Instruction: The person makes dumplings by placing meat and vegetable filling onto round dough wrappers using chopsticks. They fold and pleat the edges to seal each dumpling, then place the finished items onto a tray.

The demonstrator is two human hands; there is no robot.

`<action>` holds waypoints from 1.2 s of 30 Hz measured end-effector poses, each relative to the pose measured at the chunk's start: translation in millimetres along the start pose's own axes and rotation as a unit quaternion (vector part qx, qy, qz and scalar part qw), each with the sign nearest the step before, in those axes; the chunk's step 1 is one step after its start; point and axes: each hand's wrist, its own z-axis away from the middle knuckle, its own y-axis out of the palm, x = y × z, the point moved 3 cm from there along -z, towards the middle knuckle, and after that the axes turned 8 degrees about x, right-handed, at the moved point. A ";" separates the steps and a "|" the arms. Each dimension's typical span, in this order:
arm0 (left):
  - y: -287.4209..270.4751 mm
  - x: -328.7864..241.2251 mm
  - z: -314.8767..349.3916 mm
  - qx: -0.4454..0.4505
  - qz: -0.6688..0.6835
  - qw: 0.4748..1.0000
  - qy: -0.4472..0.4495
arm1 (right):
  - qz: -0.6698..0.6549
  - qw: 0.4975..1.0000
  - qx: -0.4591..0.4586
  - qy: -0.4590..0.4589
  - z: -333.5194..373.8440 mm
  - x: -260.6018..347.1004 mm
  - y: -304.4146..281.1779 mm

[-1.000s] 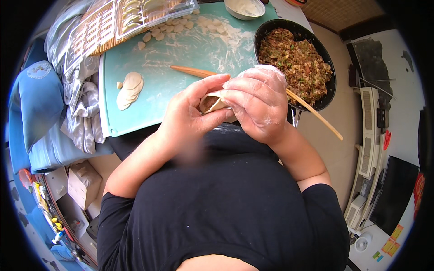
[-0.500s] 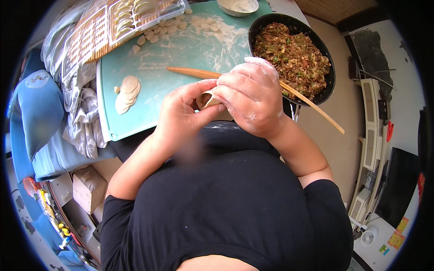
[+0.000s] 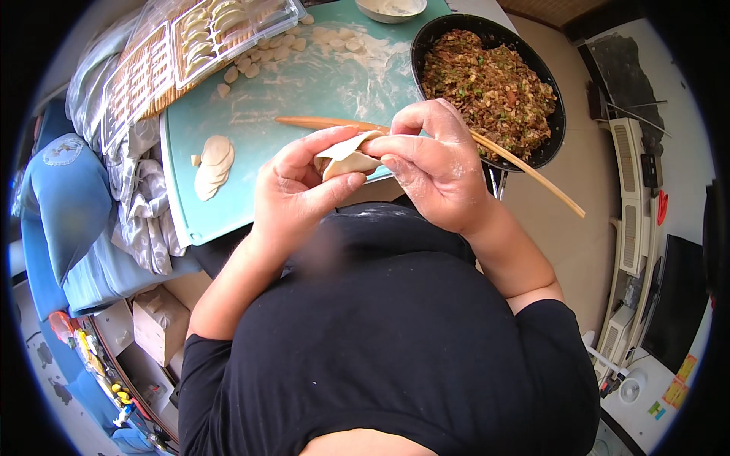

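Note:
A partly folded dumpling (image 3: 346, 159) is held above the near edge of the green mat, its pale wrapper gathered at one side and gaping at the other. My left hand (image 3: 293, 182) cups it between thumb and fingers. With thumb and forefinger, my right hand (image 3: 445, 171) pinches the right end of the wrapper; its fingers are dusted with flour. Just beyond the hands lies a wooden rolling pin (image 3: 323, 123), partly hidden by my right hand. Chopsticks (image 3: 532, 175) slant along the near side of a black pan (image 3: 419, 64) full of minced filling (image 3: 487, 91).
Flat round wrappers (image 3: 215, 167) overlap on the left of the floured mat (image 3: 205, 216). Small dough pieces (image 3: 277, 53) are scattered farther back. A clear compartment tray (image 3: 144, 76) with finished dumplings (image 3: 199, 38) stands far left, and a metal bowl (image 3: 391, 9) at the back.
My right hand has opened out from a closed grip over the dumpling to a pinch at its right end. More of the wrapper shows now, and the dumpling has tilted.

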 end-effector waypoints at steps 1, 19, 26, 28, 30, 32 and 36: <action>0.0 -0.1 0.0 0.001 -0.006 1.000 0.009 | -0.006 1.000 -0.021 -0.016 -1.0 1.0 -2.8; -1.5 -3.7 2.5 -0.013 -0.200 0.975 0.098 | -0.121 0.987 0.021 0.101 8.5 -4.0 11.7; -4.2 -1.4 2.6 -0.020 -0.225 0.967 0.113 | -0.074 0.995 0.014 0.062 5.2 -3.4 12.0; -4.2 -1.3 4.5 -0.020 -0.173 0.981 0.082 | -0.127 0.988 0.014 0.090 8.5 -8.0 14.5; -4.4 -2.1 4.9 -0.022 -0.113 0.991 0.062 | -0.137 0.983 0.037 0.120 10.3 -16.3 6.6; -4.6 -1.8 4.7 -0.018 -0.072 0.995 0.062 | -0.167 0.972 0.033 0.161 10.0 -20.8 5.9; -5.0 3.3 1.0 0.004 -0.063 0.994 0.093 | -0.239 0.950 0.018 0.198 8.1 -21.0 10.5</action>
